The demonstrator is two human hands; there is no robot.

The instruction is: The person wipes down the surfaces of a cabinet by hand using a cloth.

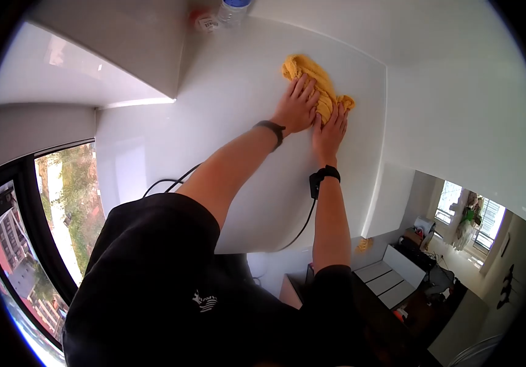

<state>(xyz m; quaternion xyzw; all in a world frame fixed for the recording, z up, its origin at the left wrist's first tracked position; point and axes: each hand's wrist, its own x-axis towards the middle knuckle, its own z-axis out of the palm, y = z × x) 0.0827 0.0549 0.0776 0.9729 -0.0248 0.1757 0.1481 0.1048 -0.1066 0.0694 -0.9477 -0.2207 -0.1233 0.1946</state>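
1. Smooth, glossy white surface (238, 79) spreads beneath your arms, with pale raised walls at its edges and a dark-framed window (67, 189) to the left of the cloth.
2. Beyond the cloth, toward the top left, you have a clear, ridged plastic bottle with a blue cap (232, 15); whether it holds anything, you cannot tell. Just beside it is a translucent reddish container with a white label (206, 21), its contents too blurred to read.
3. Your soft, fuzzy yellow cloth (321, 84) lies bunched into a long, wrinkled shape on the white surface, under your fingers.
4. Your left hand (296, 109) presses on the cloth's near side, fingers slightly apart and bent.
5. Your right hand (330, 133) is just beside it, fingers nearly together, their tips on the cloth's lower right part.
6. Dark bands circle both your wrists; a thin black cable (304, 227) curves from the right one.
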